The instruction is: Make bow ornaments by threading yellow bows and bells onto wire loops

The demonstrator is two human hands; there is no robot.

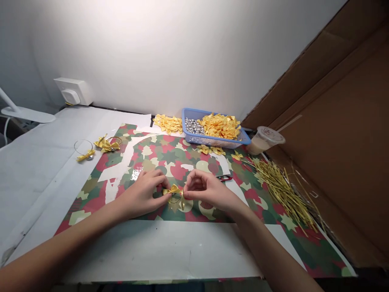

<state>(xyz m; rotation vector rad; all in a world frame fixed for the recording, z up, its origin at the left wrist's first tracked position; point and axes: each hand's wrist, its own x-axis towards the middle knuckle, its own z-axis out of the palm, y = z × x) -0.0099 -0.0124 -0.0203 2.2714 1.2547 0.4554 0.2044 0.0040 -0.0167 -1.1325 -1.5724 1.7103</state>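
At the middle of the patterned sheet, my left hand (146,190) pinches a small yellow ribbon bow (172,190) between thumb and fingers. A thin gold twist tie (182,200) runs from the bow and hangs in a bent loop. My right hand (206,188) has its thumb and fingertips closed on the tie, just right of the bow. A small dark spot, perhaps a bell, shows at the bow's centre. A red and black tool (225,178), partly hidden, lies behind my right hand.
A blue basket (219,142) holds silver bells (194,126) and yellow bows (221,125); more bows (168,123) lie left of it. A lidded plastic cup (264,141) and gold ties (282,190) are at right. Bows with wire loops (107,144) lie left. A cardboard wall (343,134) borders the right.
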